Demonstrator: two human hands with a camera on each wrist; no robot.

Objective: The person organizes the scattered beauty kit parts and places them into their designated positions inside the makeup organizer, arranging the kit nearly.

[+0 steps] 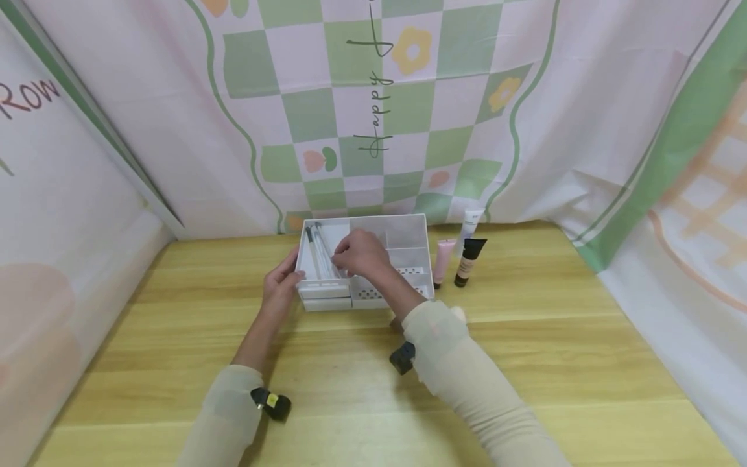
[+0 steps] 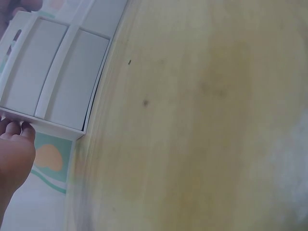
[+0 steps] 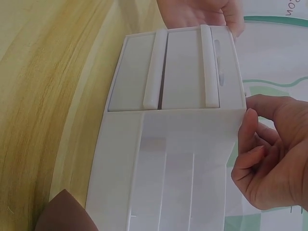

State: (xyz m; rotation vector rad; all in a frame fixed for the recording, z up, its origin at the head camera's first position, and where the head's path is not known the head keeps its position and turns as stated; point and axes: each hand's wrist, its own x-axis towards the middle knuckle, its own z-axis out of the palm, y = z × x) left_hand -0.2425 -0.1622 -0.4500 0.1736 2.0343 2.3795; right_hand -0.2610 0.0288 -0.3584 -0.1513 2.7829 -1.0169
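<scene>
Left hand (image 1: 280, 282) steadies organizer (image 1: 403, 228); right hand (image 1: 360, 254) above it.

Looks like a staged tabletop booth rather than a lived-in room: pale wooden table (image 1: 525, 363) walled on three sides by hanging printed cloth (image 1: 362, 97), green-and-pink checks with flowers; white desk organiser (image 1: 403, 227) and cosmetic tubes (image 1: 461, 256) suggesting a home vanity setup
</scene>
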